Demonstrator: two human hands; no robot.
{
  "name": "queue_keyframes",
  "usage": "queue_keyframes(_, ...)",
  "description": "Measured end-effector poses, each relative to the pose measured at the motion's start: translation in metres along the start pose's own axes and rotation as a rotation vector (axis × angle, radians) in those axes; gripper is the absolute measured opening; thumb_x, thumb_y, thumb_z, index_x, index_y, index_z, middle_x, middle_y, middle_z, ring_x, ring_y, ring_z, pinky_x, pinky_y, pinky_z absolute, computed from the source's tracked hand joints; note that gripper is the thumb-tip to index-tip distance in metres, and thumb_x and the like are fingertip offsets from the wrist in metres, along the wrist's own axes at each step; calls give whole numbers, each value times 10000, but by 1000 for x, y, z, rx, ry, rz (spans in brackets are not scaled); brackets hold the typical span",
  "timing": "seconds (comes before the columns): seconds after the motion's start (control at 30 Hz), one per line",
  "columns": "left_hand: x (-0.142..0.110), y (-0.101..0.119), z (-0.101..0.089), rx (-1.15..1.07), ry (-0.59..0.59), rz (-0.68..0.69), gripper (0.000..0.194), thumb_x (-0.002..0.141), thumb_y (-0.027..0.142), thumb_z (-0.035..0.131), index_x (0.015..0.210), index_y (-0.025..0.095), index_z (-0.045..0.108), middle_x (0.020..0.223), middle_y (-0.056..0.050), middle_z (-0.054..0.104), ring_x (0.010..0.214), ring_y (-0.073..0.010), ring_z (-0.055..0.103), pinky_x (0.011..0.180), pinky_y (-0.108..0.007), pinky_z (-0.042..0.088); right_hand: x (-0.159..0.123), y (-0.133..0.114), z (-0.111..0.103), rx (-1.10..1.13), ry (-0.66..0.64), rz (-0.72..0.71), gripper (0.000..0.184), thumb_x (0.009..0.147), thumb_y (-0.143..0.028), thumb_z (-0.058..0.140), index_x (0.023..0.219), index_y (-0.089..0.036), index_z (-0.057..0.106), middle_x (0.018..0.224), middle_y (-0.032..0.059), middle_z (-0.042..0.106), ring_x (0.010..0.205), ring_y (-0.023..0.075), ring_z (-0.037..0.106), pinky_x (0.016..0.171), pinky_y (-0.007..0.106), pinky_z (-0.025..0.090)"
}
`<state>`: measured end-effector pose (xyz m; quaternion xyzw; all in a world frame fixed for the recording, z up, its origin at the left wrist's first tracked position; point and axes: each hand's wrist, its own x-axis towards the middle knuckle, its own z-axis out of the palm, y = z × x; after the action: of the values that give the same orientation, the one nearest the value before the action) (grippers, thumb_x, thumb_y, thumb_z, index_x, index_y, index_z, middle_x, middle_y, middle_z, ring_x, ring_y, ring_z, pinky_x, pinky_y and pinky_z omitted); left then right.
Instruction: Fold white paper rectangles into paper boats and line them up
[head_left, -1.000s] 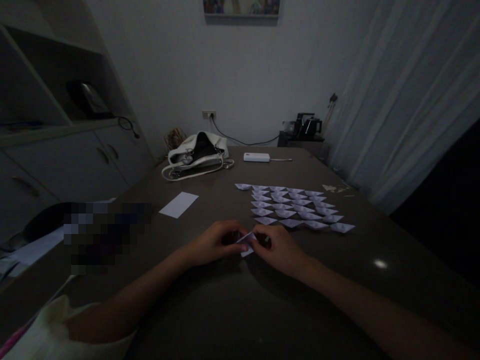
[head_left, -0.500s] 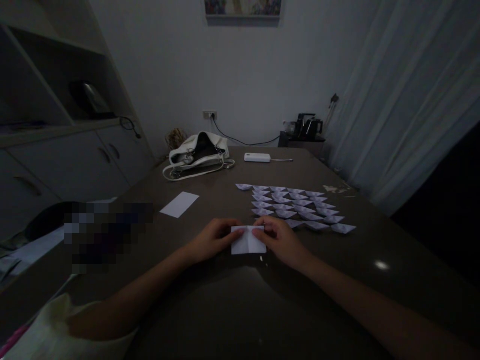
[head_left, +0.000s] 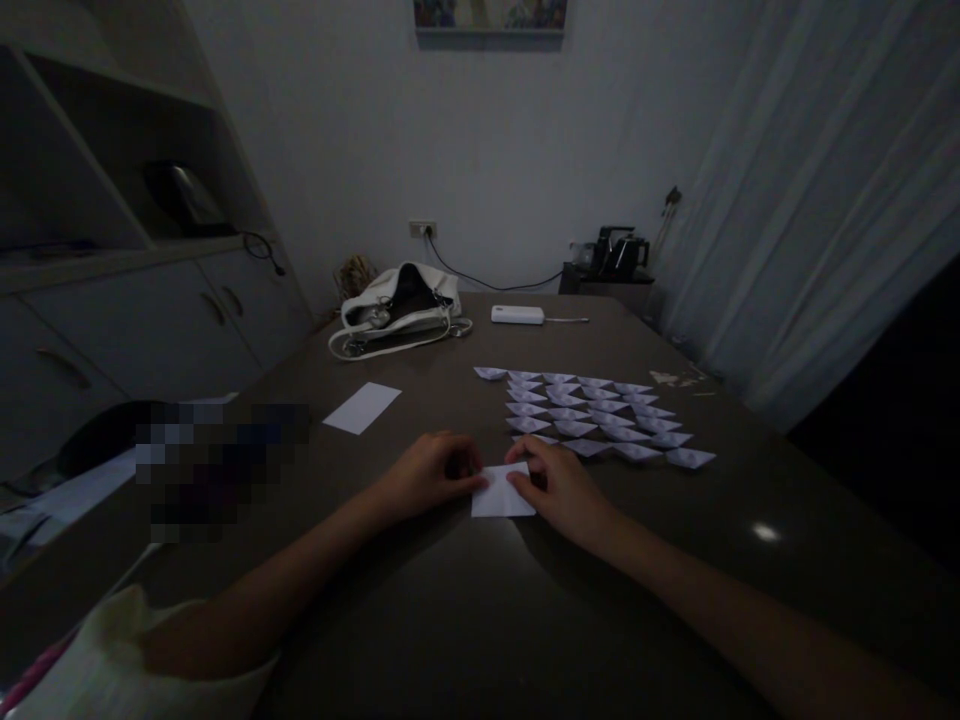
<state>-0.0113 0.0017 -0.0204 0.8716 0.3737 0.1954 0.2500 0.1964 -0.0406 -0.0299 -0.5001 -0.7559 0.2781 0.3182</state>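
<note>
Between my two hands is a small folded sheet of white paper (head_left: 499, 503), a rectangle with a faint crease down its middle. My left hand (head_left: 431, 476) holds its left edge, thumb on the paper and fingers curled behind. From the right, my right hand (head_left: 562, 488) pinches the paper near its top right, thumb and forefinger bent around that part. Just beyond my right hand stand rows of several small folded paper boats (head_left: 574, 427). A flat white sheet of paper (head_left: 363, 408) lies on the table, beyond my left hand.
On the brown table (head_left: 420, 620) are a white handbag (head_left: 401, 310) and a white power bank (head_left: 517, 315) with a short cable at the far side. Paper scraps (head_left: 679, 379) lie near the right edge. A blurred-out patch (head_left: 225, 465) covers things at left.
The folded paper has come down flatter to the table and slightly nearer me. My thumbs have shifted a little on it; the boats and loose sheet stay put.
</note>
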Motion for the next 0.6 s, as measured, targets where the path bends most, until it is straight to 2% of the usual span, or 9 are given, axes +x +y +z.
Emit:
queue_keyframes(0.17, -1, 3, -1, 93, -13, 25, 286, 769, 419, 672, 892, 163, 647, 751, -19, 602, 687, -163, 556, 610, -251, 399, -2, 0, 0, -151, 22, -49, 244, 786, -110, 598, 1005, -188, 523, 562, -63, 503, 532, 125, 507, 525, 226, 324)
queue_keyframes(0.4, -1, 3, -2, 78, -18, 34, 258, 762, 393, 681, 851, 158, 622, 783, -28, 599, 712, -170, 549, 606, -251, 401, -2, 0, -3, -353, -1, -47, 232, 782, -156, 634, 995, -204, 558, 641, -34, 576, 588, 135, 545, 529, 231, 315)
queue_keyframes(0.6, -1, 2, 0, 56, -12, 46, 246, 754, 370, 694, 836, 156, 605, 790, -24, 596, 713, -164, 547, 613, -248, 405, -5, -9, -14, -542, 6, -147, 166, 763, -202, 688, 912, -209, 617, 949, 24, 635, 797, 179, 599, 621, 265, 384)
